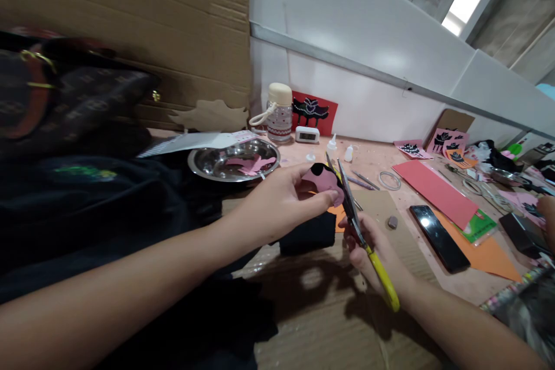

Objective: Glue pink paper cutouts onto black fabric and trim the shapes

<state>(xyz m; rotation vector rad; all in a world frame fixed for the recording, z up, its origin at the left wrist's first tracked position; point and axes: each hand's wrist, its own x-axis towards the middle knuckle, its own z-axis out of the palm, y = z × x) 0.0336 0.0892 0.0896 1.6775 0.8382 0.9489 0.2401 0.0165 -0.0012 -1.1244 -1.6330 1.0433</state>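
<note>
My left hand (281, 199) pinches a small pink paper piece with black patches (323, 179) between thumb and fingers. My right hand (375, 251) grips yellow-handled scissors (353, 214), their blades pointing up against the right edge of the pink piece. Both hands hover over brown cardboard (329, 312) that covers the table. A black cloth piece (309, 235) lies just under the left hand.
A steel bowl (203, 165) holding pink cut-outs sits at the left, near a jar (278, 113), a small clock (307, 134) and glue bottles (332, 142). A phone (439, 237), red paper (436, 191) and orange paper (489, 257) lie to the right. A dark bag (65, 104) fills the left side. Another person's hand (548, 214) is at the far right.
</note>
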